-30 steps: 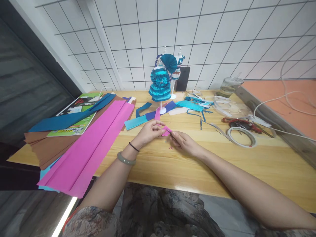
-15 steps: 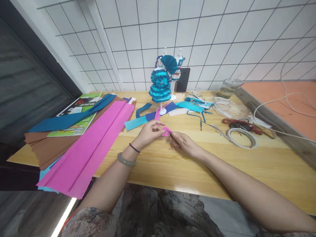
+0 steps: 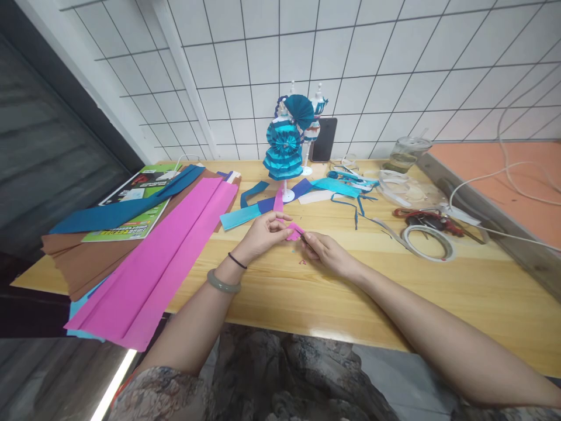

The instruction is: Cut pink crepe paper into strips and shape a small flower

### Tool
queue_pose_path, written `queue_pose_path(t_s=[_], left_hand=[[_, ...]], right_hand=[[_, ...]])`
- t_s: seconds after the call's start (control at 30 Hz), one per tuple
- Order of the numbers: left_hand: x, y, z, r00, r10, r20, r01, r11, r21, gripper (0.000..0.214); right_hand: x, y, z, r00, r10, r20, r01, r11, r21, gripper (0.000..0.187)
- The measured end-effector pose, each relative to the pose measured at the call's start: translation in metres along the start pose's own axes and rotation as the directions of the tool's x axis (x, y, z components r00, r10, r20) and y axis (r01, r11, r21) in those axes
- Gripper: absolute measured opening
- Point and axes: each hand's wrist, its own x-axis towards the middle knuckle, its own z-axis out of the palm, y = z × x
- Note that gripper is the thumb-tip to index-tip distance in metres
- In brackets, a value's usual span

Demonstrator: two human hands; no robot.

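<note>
My left hand (image 3: 262,235) and my right hand (image 3: 325,251) meet over the middle of the wooden table (image 3: 307,292). Both pinch a small folded piece of pink paper (image 3: 294,232) between their fingertips. My left wrist carries a green bangle and a thin black band. A few tiny pink scraps (image 3: 301,262) lie on the wood just below the hands. Behind them stands a small mannequin in a pleated blue paper dress (image 3: 283,151) on a white stand.
A long pink crepe sheet (image 3: 162,257) lies at the left over brown paper (image 3: 92,263), with a dark blue strip (image 3: 123,210) and a green booklet (image 3: 135,204). Blue strips (image 3: 245,215), a tape roll (image 3: 427,242), scissors (image 3: 421,219), a glass jar (image 3: 405,155) and a phone (image 3: 324,140) lie farther back.
Almost nothing has moved. Both hands stay pinched on the pink piece, with only a slight shift of the fingers and of the view.
</note>
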Motion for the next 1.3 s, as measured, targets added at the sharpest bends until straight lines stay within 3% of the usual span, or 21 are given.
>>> queue_pose_path(t_s=[1.3], left_hand=[[0.0008,-0.0008,-0.0022,1.0,0.026,-0.003,-0.025,0.998,0.054,0.037]], right_hand=[[-0.0021,-0.0057,-0.0006,0.998,-0.026,0.053,0.023,0.998,0.052,0.043]])
